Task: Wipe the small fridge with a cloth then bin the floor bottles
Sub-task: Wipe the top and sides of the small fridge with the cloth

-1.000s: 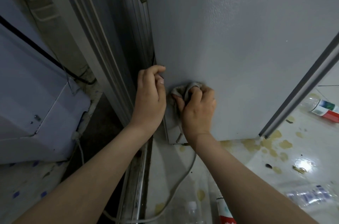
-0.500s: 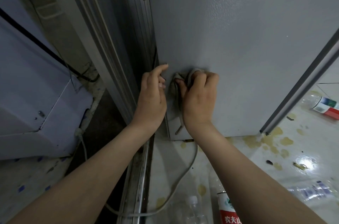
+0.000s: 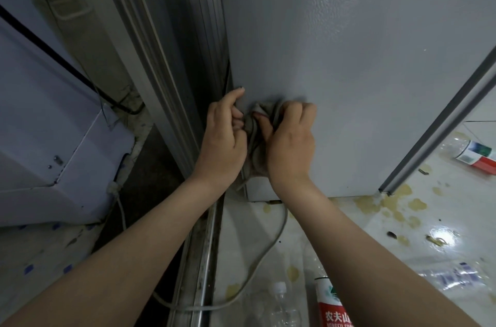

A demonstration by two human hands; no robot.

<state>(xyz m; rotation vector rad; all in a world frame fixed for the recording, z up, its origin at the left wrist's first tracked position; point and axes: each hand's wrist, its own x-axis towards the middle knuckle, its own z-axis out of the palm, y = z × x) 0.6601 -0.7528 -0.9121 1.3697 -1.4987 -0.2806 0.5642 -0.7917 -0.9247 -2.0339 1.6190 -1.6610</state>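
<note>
The small fridge (image 3: 357, 64) fills the upper right with its grey textured side. My right hand (image 3: 288, 139) presses a bunched grey cloth (image 3: 256, 139) against the fridge's lower left corner. My left hand (image 3: 224, 136) sits at that corner edge, its fingers touching the cloth. Plastic bottles lie on the floor: a red-labelled bottle (image 3: 331, 305) and a clear bottle (image 3: 283, 305) near the bottom, a green-and-red labelled bottle (image 3: 475, 155) at the right, and a crushed clear bottle (image 3: 451, 277) with blue print.
A white appliance (image 3: 51, 139) stands at the left behind a metal door track (image 3: 204, 259). A grey cable (image 3: 263, 251) curves over the tiled floor (image 3: 362, 227), which carries yellowish stains and small debris. A dark seal strip (image 3: 442, 117) runs diagonally along the fridge's right edge.
Both hands have moved up the fridge's corner with the cloth. My left hand's fingers have curled in against the cloth, and the cloth now hangs lower between the hands.
</note>
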